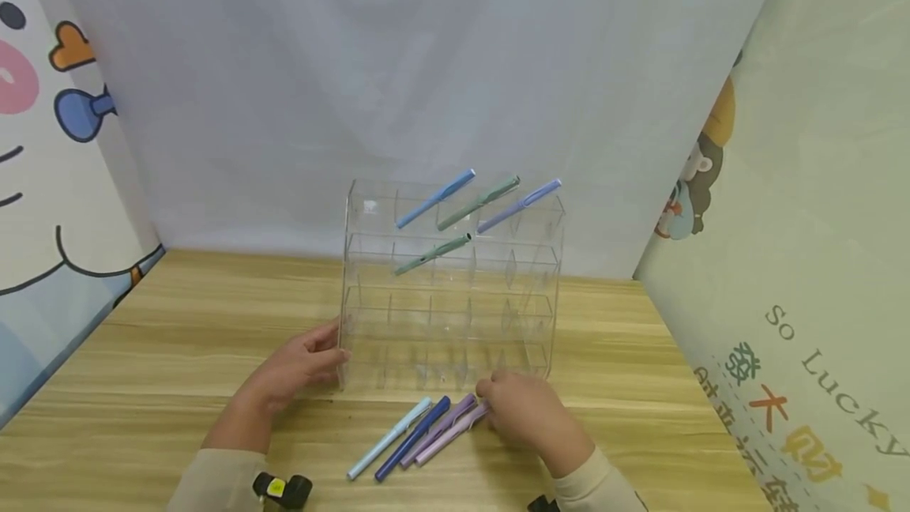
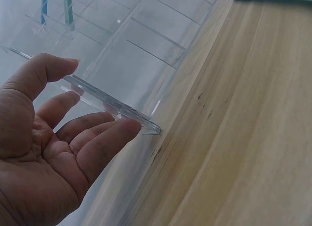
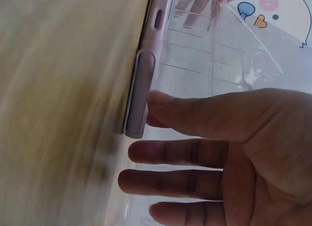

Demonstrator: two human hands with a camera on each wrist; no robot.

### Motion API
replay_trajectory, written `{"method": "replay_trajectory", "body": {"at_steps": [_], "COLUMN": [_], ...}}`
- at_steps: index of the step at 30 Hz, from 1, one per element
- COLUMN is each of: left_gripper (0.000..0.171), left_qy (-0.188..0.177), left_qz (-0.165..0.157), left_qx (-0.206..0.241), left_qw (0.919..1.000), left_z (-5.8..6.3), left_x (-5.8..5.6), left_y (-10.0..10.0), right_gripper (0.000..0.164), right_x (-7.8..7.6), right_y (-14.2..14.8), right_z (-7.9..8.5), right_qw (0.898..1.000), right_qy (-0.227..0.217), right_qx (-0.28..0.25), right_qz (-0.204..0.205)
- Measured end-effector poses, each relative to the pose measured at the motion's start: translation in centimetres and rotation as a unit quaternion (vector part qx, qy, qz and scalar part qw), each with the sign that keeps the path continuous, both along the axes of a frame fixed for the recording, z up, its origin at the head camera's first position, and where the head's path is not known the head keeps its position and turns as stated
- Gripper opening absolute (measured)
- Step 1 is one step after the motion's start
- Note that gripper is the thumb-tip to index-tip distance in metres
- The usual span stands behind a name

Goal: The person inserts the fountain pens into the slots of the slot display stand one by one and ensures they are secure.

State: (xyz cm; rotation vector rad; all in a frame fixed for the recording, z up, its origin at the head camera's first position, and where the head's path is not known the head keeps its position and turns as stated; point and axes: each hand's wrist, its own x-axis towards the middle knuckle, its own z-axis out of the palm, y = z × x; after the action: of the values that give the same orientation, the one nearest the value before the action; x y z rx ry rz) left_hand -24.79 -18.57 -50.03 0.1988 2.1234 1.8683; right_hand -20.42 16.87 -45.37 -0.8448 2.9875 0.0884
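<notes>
A clear acrylic pen rack (image 1: 448,299) with several tiers stands on the wooden table. My left hand (image 1: 306,362) holds its left side edge low down, thumb and fingers on either side of the panel (image 2: 109,101) in the left wrist view. In front of the rack, a light blue pen (image 1: 387,441), a dark blue pen (image 1: 412,439), a purple pen (image 1: 437,431) and a light purple pen (image 1: 449,436) lie side by side, slanted. My right hand (image 1: 529,413) pinches the light purple pen at its cap end (image 3: 139,104), other fingers held out straight.
On the rack's top tier rest a blue pen (image 1: 435,200), a green pen (image 1: 479,202) and a lavender pen (image 1: 519,206). Another green pen (image 1: 432,254) leans on the tier below. A white curtain (image 1: 426,62) hangs behind; printed panels flank the table (image 1: 213,299).
</notes>
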Motion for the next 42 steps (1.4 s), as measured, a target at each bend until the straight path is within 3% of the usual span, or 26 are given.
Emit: {"method": "replay_trajectory", "body": {"at_steps": [14,19,24,31,35,42], "left_gripper": [0.077,0.077,0.077,0.077,0.076,0.077], "left_qy": [0.005,0.003,0.000,0.003,0.001,0.002], "left_qz": [0.001,0.001,0.004,0.003,0.006,0.007], "left_qx": [-0.001,0.000,0.001,-0.006,-0.003,0.000], "left_qw": [1.0000,1.0000,1.0000,1.0000,1.0000,1.0000], "left_z": [0.6,0.6,0.4,0.3,0.3,0.2], "left_x": [0.0,0.0,0.1,0.1,0.1,0.1], "left_y": [0.1,0.0,0.1,0.1,0.1,0.1], "right_gripper": [0.018,0.010,0.014,0.017,0.015,0.013], "right_x": [-0.3,-0.2,-0.3,-0.6,-0.9,-1.1], "right_y": [-0.4,-0.3,0.4,1.9,2.6,3.4], "right_z": [-0.6,-0.6,-0.4,1.6,2.1,3.1], "right_qw": [0.999,1.000,0.999,0.983,0.975,0.951], "right_qy": [0.019,0.011,-0.038,-0.152,-0.179,-0.230], "right_qx": [0.037,0.027,-0.011,-0.096,-0.125,-0.195], "right_qz": [0.003,0.001,0.009,0.038,0.051,0.067]}}
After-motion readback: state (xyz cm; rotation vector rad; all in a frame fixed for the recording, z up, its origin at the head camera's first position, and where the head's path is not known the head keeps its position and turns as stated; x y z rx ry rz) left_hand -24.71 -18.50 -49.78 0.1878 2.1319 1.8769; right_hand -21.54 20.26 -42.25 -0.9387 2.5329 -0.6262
